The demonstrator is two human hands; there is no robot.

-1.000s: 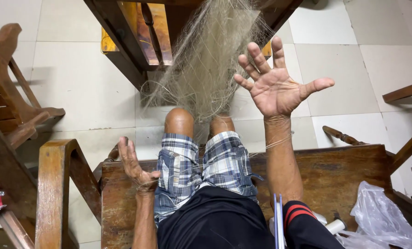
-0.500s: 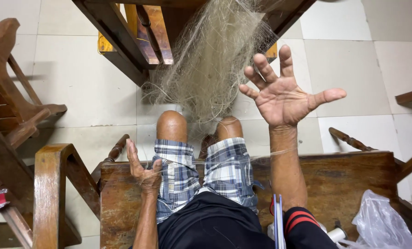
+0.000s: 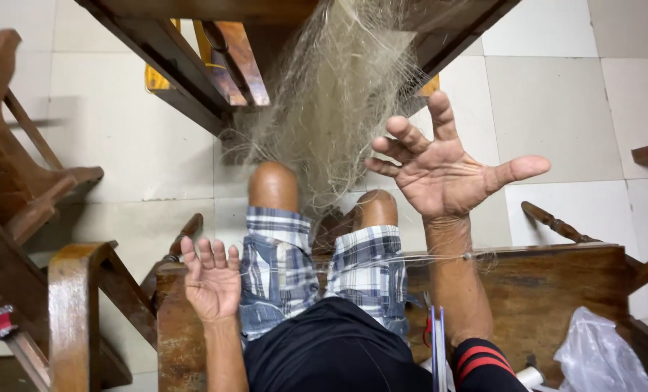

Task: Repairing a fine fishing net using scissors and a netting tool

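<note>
A dark brown wooden frame point(image 3: 186, 69) stands ahead on the pale tiled floor point(image 3: 556, 94), and a tangled mass of pale, fine fishing net point(image 3: 331, 109) hangs from it down toward the person's bare knees. Brown wooden chairs point(image 3: 19, 189) crowd the left side, and a curved wooden armrest point(image 3: 70, 305) rises near the left elbow. The person sits on a worn brown wooden bench point(image 3: 549, 290), legs in blue-and-white checked shorts point(image 3: 317, 272). On the bench at lower right lies a crumpled clear plastic bag point(image 3: 600, 359); what is inside it cannot be made out, and a white spool end point(image 3: 531, 377) shows just beside it. The right hand point(image 3: 447, 170) is raised in front of the net with its fingers point(image 3: 407, 134) spread wide and slightly curled, gripping nothing solid; a thin pale line point(image 3: 411, 258) runs across the thighs to its wrist. The left hand point(image 3: 211, 283) hovers low beside the left thigh, palm up, fingers loosely open and holding nothing.
</note>
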